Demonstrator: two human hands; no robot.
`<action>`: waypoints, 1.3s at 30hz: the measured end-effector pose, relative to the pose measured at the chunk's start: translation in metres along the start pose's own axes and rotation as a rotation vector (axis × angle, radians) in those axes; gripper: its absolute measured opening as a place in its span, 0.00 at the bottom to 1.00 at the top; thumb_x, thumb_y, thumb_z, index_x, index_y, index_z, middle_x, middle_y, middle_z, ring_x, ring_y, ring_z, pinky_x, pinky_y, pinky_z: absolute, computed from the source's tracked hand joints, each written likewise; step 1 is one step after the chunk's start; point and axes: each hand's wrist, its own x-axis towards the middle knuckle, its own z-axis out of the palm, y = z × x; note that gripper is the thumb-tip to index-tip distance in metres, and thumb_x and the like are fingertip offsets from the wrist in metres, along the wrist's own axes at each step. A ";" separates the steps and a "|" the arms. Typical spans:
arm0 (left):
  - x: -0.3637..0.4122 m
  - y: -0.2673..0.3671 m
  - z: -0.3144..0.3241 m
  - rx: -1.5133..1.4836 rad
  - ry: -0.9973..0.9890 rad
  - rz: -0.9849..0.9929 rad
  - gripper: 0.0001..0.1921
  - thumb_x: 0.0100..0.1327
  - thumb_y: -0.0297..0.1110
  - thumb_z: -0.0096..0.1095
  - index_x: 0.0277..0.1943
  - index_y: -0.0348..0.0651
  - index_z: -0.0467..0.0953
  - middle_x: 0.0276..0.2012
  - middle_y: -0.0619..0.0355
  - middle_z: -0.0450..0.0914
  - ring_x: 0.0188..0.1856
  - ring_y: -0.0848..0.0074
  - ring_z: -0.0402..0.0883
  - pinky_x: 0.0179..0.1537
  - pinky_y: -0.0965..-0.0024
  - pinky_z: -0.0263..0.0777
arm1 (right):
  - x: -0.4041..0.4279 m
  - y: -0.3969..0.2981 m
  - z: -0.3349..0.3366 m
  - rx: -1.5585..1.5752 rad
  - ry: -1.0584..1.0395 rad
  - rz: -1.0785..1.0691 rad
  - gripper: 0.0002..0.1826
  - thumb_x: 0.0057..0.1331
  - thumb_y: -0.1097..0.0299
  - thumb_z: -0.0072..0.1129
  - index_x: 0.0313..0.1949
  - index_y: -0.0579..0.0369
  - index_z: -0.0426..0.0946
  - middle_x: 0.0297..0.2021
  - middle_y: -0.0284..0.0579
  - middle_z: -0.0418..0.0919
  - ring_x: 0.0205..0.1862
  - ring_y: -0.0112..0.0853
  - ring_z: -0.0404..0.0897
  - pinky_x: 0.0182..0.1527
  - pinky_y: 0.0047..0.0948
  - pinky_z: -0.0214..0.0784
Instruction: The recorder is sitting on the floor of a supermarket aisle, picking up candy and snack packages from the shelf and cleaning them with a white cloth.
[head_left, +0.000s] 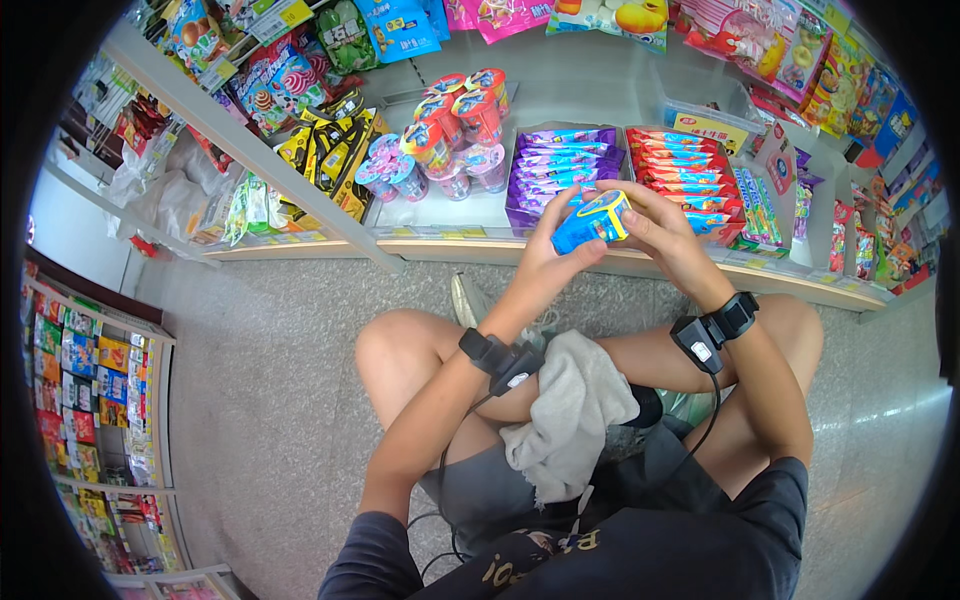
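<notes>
A small blue and yellow package (589, 226) is held between both hands, above the front edge of a low store shelf (480, 212). My left hand (553, 244) grips its left side, the thumb along the lower edge. Around its right end my right hand (660, 225) is curled, with the thumb on the yellow face. Just behind the hands stand a carton of purple-wrapped snacks (562, 161) and a carton of red-wrapped snacks (679, 161). A grey cloth (574, 412) lies across my crossed legs.
Stacked red cups (457, 112) and pink-blue cups (397, 169) stand left of the cartons. Black-yellow packets (330, 154) fill a box beside a slanting metal shelf post (247, 142). A clear plastic bin (705, 97) sits behind. Bagged sweets (517, 16) hang above. Cables (444, 480) trail from the wrist devices.
</notes>
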 end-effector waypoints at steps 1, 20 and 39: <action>-0.001 0.002 0.000 -0.092 0.003 -0.057 0.36 0.61 0.39 0.63 0.67 0.41 0.52 0.56 0.51 0.68 0.54 0.68 0.72 0.49 0.65 0.73 | 0.001 0.001 0.000 0.008 0.002 -0.024 0.27 0.67 0.54 0.51 0.60 0.57 0.63 0.56 0.44 0.68 0.56 0.32 0.70 0.56 0.34 0.66; 0.005 0.002 -0.006 -0.114 0.076 -0.389 0.32 0.65 0.65 0.35 0.54 0.45 0.67 0.43 0.56 0.77 0.42 0.74 0.78 0.36 0.70 0.73 | 0.000 0.018 -0.004 -0.165 -0.087 0.035 0.26 0.52 0.67 0.71 0.46 0.62 0.68 0.46 0.43 0.71 0.40 0.29 0.79 0.45 0.26 0.72; 0.003 0.005 -0.013 -0.248 -0.098 -0.412 0.23 0.68 0.53 0.45 0.53 0.41 0.68 0.40 0.58 0.77 0.39 0.75 0.77 0.37 0.72 0.72 | -0.003 0.032 0.017 -0.935 0.387 -0.468 0.29 0.44 0.58 0.73 0.41 0.61 0.72 0.36 0.48 0.75 0.37 0.45 0.78 0.38 0.36 0.70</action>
